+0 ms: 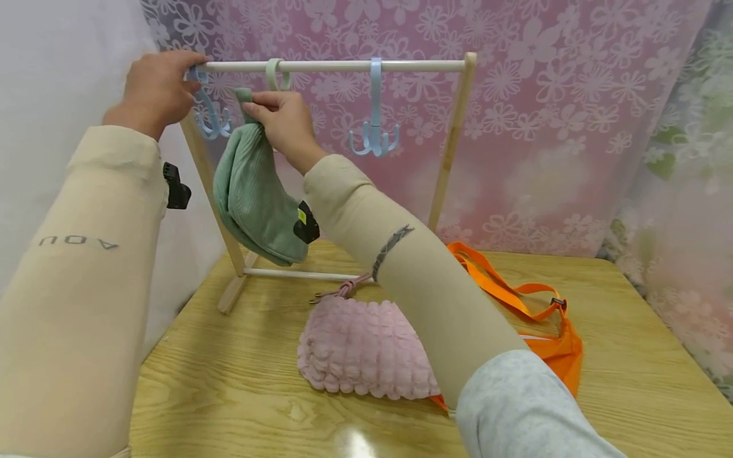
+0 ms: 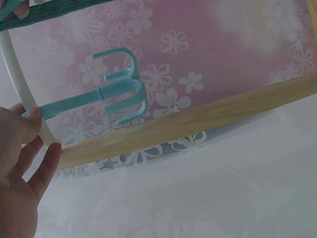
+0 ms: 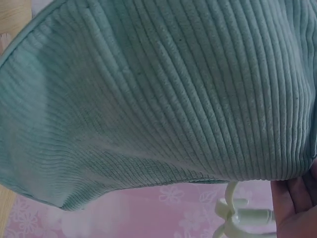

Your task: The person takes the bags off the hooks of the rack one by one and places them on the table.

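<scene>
My left hand is at the left end of the rack's white rod. In the left wrist view its thumb and fingers pinch the top of a light blue four-prong hook hanging on the rod. A green corduroy bag hangs folded from my right hand, whose thumb and fingers pinch its strap near the top. The bag fills most of the right wrist view. Behind the right hand a pale green hook hangs on the rod, its lower part hidden in the head view.
Another light blue hook hangs further right on the white rod. Wooden legs hold up the rack. On the wooden table lie a pink puffy bag and, partly behind my right arm, an orange bag with its strap.
</scene>
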{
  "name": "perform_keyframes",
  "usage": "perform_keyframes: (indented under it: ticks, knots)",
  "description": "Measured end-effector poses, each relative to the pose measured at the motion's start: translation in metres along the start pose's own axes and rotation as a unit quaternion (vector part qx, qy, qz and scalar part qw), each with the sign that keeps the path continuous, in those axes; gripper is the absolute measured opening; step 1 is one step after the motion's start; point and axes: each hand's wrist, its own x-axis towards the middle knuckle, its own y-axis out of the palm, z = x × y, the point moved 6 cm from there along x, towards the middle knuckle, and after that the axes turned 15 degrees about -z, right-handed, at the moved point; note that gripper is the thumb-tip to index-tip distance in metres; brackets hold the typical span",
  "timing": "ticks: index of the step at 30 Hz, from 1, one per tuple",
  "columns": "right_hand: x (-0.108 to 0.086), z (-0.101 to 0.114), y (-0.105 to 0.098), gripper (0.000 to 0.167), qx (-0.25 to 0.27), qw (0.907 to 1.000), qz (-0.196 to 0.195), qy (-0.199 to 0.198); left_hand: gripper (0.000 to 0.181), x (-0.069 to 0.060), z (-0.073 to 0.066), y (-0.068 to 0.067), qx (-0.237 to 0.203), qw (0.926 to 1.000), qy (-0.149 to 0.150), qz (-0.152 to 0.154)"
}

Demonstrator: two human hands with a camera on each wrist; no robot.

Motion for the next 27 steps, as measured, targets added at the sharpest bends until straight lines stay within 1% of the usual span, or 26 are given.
perform_keyframes:
  ticks: [5, 10, 14, 17, 19, 23, 25, 27]
  knots:
    - [-0.003, -0.001, -0.009, 0.028, 0.011, 0.9997, 0.020, -0.001, 0.053, 0.000, 0.000, 0.001, -0.009, 0.9999, -0.009, -0.002]
    - [-0.008, 0.001, -0.017, 0.028, 0.025, 0.9987, 0.045, -0.004, 0.054, -0.001, 0.001, 0.001, -0.026, 0.9995, -0.016, 0.003]
    - [-0.012, 0.001, -0.021, 0.030, 0.019, 0.9981, 0.058, -0.011, 0.054, -0.003, 0.002, 0.003, -0.052, 0.9984, -0.020, 0.010]
    - [-0.016, 0.001, -0.024, 0.029, 0.020, 0.9970, 0.072, -0.018, 0.056, -0.005, 0.002, 0.005, -0.074, 0.9972, -0.013, 0.008]
    - [-0.019, 0.000, -0.025, 0.028, 0.026, 0.9960, 0.084, -0.017, 0.056, -0.005, 0.001, 0.005, -0.085, 0.9964, -0.003, -0.004]
    - [-0.024, -0.003, -0.028, 0.026, 0.031, 0.9937, 0.107, -0.011, 0.056, -0.011, 0.000, 0.000, -0.099, 0.9940, 0.019, -0.043]
    - [-0.027, -0.003, -0.029, 0.026, 0.035, 0.9921, 0.120, -0.013, 0.056, -0.016, -0.002, -0.003, -0.110, 0.9910, 0.030, -0.070]
    - [-0.030, -0.003, -0.032, 0.026, 0.038, 0.9903, 0.133, -0.014, 0.055, -0.023, -0.005, -0.005, -0.127, 0.9862, 0.035, -0.100]
